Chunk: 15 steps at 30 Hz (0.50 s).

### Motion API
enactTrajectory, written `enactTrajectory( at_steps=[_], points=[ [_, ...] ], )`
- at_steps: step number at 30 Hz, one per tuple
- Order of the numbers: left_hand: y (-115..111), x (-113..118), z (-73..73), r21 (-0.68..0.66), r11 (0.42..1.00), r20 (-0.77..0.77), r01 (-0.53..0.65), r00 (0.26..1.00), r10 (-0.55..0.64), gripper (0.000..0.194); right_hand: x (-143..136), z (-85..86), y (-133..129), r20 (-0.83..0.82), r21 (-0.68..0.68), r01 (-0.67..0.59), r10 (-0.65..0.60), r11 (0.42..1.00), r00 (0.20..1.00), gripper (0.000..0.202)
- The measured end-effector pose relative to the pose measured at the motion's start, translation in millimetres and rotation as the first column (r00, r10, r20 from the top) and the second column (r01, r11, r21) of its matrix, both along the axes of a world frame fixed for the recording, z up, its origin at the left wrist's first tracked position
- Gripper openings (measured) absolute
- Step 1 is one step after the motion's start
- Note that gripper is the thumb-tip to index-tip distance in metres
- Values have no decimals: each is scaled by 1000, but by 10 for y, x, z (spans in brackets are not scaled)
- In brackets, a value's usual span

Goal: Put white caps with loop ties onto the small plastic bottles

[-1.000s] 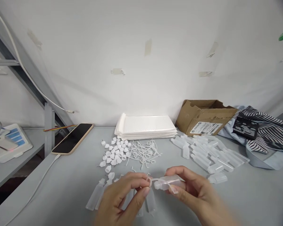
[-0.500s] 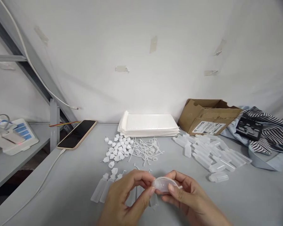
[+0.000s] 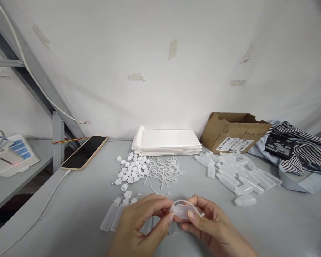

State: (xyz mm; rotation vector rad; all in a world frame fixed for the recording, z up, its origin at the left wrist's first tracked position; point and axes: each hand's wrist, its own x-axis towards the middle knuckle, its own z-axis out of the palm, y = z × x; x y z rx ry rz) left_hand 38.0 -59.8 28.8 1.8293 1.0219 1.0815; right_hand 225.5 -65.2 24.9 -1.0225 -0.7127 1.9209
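My right hand grips a small translucent squeeze bottle that lies sideways, neck to the left. Thumb and forefinger of my left hand pinch the looped end of a thin white plastic strap at the bottle's neck. The strap arches over the bottle, and its free end sticks out by my right thumb. Beneath and beside my left hand are several bottles, partly hidden, including a plain one. A white needle-tip cap sits on another bottle there.
Beyond my hands lie a heap of white caps, a tangle of straps and a stack of white padded envelopes. Loose bottles, a cardboard box and striped cloth are right. A phone charges at left.
The view has shifted slightly. My hands keep their hold on the bottle and strap, and the strap now arches a little higher above the bottle.
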Motion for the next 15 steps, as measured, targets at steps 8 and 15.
enactTrajectory(
  at_steps=[8,15],
  points=[
    [62,-36,81,-438,896,172,-70,972,160,17,5,35,-2,55,-26,20,-18,999,998,28],
    [66,-11,107,-509,858,212,70,976,46,18,-3,-5,-1,73,19,-39,38,999,997,31]
  ],
)
